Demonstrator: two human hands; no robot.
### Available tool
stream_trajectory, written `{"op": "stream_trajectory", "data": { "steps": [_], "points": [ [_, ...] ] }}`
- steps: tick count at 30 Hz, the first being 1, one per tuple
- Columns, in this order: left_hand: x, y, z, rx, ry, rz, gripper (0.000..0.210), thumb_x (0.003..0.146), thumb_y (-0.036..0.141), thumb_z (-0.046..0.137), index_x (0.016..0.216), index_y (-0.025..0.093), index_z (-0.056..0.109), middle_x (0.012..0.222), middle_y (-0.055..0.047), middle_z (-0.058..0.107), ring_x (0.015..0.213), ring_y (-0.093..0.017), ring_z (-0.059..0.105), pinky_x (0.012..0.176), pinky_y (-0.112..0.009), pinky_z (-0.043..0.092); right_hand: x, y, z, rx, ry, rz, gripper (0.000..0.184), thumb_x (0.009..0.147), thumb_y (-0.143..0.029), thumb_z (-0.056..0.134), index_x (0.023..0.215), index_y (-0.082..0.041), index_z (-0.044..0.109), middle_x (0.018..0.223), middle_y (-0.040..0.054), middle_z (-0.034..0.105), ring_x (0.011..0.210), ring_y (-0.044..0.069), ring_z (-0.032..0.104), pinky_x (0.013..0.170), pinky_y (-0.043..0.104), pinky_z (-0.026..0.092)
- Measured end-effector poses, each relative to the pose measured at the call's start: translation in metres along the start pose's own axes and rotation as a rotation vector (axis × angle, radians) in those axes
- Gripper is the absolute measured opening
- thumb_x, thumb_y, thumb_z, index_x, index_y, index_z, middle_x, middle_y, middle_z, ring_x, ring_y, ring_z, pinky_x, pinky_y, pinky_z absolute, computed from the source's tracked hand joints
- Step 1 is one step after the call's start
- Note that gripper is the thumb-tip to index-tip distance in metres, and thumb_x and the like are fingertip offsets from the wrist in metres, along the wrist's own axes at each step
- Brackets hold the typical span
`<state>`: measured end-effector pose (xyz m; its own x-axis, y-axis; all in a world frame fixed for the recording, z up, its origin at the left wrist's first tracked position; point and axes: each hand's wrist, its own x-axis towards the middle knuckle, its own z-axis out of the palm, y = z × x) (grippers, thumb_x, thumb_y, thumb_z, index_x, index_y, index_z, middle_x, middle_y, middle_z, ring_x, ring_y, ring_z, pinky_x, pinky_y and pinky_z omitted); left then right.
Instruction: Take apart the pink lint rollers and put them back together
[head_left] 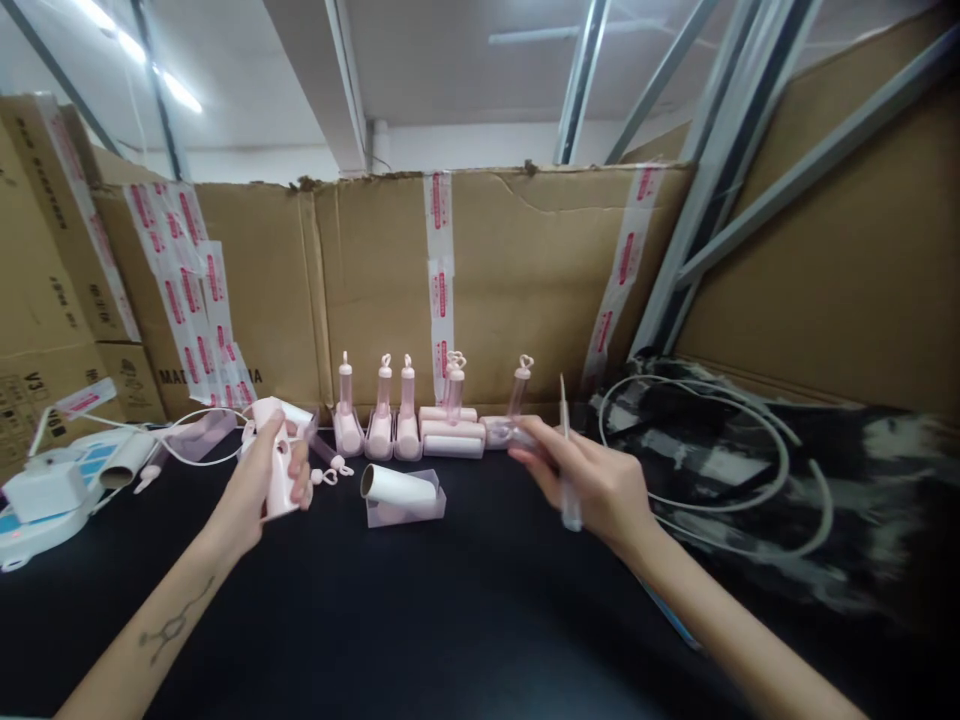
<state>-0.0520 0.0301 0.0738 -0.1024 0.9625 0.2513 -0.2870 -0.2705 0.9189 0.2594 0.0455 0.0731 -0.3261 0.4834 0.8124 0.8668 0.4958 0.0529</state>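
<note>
My left hand [274, 460] is closed around a pale pink plastic lint roller body [279, 490], raised at the left. My right hand [592, 470] grips a slim tool [568, 500] with a clear handle and a thin pointed upper end; its exact kind is unclear. The right fingertips are near a lint roller [519, 385] with a clear pink handle and a heart-shaped loop; whether they touch it is not plain. Several similar pink lint rollers [381, 425] stand in a row to its left. A white paper roll [401, 485] lies tilted in a translucent cover [405, 512] between my hands.
Small pink heart-shaped loops [334, 470] lie beside my left hand. At the far left are a power strip [45, 515] with a white plug and another paper roll [126, 460]. A coiled white cable [780, 480] lies at right. Taped cardboard [510, 270] walls the back.
</note>
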Motion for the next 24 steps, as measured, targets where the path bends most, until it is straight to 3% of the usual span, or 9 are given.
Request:
{"op": "stream_trajectory", "data": {
  "steps": [3,4,7,10,14,17,19,21,24],
  "points": [
    [-0.013,-0.01,-0.006,0.243,-0.179,0.116,0.035,0.072,0.057,0.048,0.083,0.023,0.044,0.046,0.008,0.043,0.025,-0.011,0.039,0.026,-0.024,0.036,-0.001,0.001,-0.001,0.3,-0.187,0.003,0.037,0.083,-0.028,0.05,0.119,-0.02,0.054,0.089,0.0071,0.066,0.069,0.017,0.06,0.065,0.027,0.047],
    [-0.022,-0.016,-0.004,0.41,-0.243,0.233,0.031,0.074,0.051,0.049,0.086,0.023,0.045,0.053,0.006,0.048,0.029,-0.01,0.043,0.029,-0.023,0.038,-0.002,-0.006,0.002,0.423,-0.303,-0.046,0.04,0.082,-0.024,0.049,0.122,-0.019,0.052,0.09,0.0062,0.066,0.07,0.016,0.06,0.066,0.026,0.048],
    [-0.053,-0.038,0.01,1.037,-0.623,0.642,0.02,0.079,0.029,0.051,0.097,0.022,0.053,0.077,-0.004,0.061,0.056,-0.015,0.059,0.053,-0.026,0.05,-0.008,-0.035,0.016,0.67,-0.604,-0.203,0.048,0.08,-0.016,0.049,0.128,-0.02,0.046,0.099,0.0057,0.063,0.079,0.015,0.06,0.073,0.024,0.048],
    [-0.073,-0.056,0.02,1.413,-0.802,1.036,0.029,0.085,0.026,0.048,0.112,0.017,0.051,0.088,-0.008,0.064,0.079,-0.021,0.061,0.075,-0.035,0.05,-0.018,-0.055,0.036,0.659,-0.649,-0.317,0.04,0.082,-0.016,0.051,0.122,-0.021,0.051,0.102,0.007,0.061,0.087,0.016,0.059,0.077,0.026,0.047],
    [-0.068,-0.074,0.022,1.576,-0.742,1.032,0.037,0.084,0.029,0.054,0.118,0.014,0.049,0.096,-0.009,0.064,0.085,-0.023,0.06,0.076,-0.035,0.05,-0.027,-0.047,0.059,0.515,-0.415,-0.333,0.025,0.084,-0.028,0.056,0.107,-0.017,0.057,0.102,0.0113,0.061,0.094,0.022,0.057,0.081,0.036,0.047],
    [-0.055,-0.086,0.023,1.597,-0.612,0.973,0.04,0.082,0.03,0.057,0.121,0.02,0.048,0.112,-0.011,0.059,0.101,-0.026,0.056,0.087,-0.042,0.045,-0.02,-0.026,0.068,0.567,-0.276,-0.194,0.03,0.083,-0.032,0.058,0.109,-0.018,0.053,0.113,0.013,0.057,0.107,0.023,0.053,0.091,0.041,0.043],
    [-0.049,-0.092,0.025,1.585,-0.545,0.964,0.037,0.084,0.032,0.054,0.12,0.025,0.05,0.13,-0.012,0.047,0.119,-0.031,0.043,0.095,-0.049,0.038,-0.012,-0.013,0.074,0.641,-0.293,-0.081,0.035,0.085,-0.032,0.055,0.117,-0.019,0.049,0.12,0.0128,0.055,0.114,0.023,0.05,0.096,0.042,0.04],
    [-0.044,-0.093,0.028,1.574,-0.521,0.936,0.032,0.086,0.035,0.05,0.117,0.029,0.053,0.14,-0.012,0.035,0.128,-0.036,0.03,0.096,-0.055,0.034,-0.006,-0.007,0.081,0.729,-0.407,-0.033,0.042,0.086,-0.033,0.053,0.124,-0.018,0.045,0.125,0.0128,0.052,0.117,0.023,0.049,0.098,0.042,0.039],
    [-0.045,-0.087,0.026,1.571,-0.542,0.859,0.03,0.088,0.036,0.046,0.115,0.031,0.054,0.139,-0.013,0.036,0.128,-0.036,0.029,0.094,-0.055,0.035,-0.009,-0.015,0.092,0.825,-0.547,-0.051,0.046,0.085,-0.035,0.053,0.127,-0.017,0.044,0.133,0.0139,0.047,0.12,0.023,0.047,0.099,0.04,0.038]
  ]
}}
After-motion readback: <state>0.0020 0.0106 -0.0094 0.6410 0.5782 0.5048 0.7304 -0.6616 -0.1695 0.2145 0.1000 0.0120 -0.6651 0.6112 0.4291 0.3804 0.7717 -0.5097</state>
